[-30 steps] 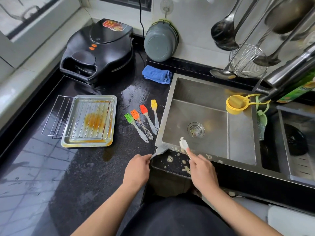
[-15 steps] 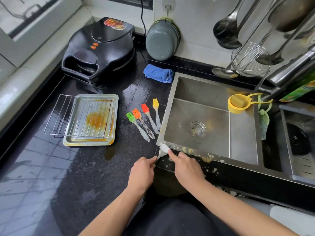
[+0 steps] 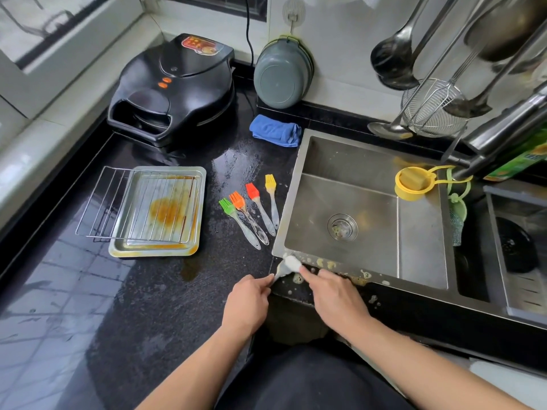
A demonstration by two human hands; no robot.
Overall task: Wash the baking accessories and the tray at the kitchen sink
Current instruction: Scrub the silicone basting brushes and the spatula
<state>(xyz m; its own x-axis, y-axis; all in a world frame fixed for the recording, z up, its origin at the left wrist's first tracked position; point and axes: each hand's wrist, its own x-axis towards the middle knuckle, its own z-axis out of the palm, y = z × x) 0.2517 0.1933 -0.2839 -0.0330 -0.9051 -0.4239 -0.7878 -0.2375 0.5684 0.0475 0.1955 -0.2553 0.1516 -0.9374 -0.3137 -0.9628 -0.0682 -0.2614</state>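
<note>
At the sink's near left corner my left hand (image 3: pixel 247 303) grips the clear handle of a soapy white pastry brush (image 3: pixel 288 266). My right hand (image 3: pixel 334 300) pinches the brush's foamy head with its fingertips. Several more brushes lie side by side on the black counter left of the sink: green (image 3: pixel 228 207), orange (image 3: pixel 236 200), red (image 3: pixel 252 191) and yellow (image 3: pixel 270 182). A greasy metal tray (image 3: pixel 159 250) with a wire rack (image 3: pixel 100 202) on top sits further left. The steel sink (image 3: pixel 349 202) holds no water; foam spots dot its front rim.
A black electric griddle (image 3: pixel 177 87) stands at the back left, a blue cloth (image 3: pixel 275 130) and grey bowl (image 3: pixel 282 75) behind the sink. A yellow strainer (image 3: pixel 413 183) hangs by the tap (image 3: pixel 503 131). Ladles and a skimmer (image 3: pixel 435 108) hang above right.
My right hand moved left along the sink's front rim and closed onto the brush head held by my left hand. The view shifted slightly.
</note>
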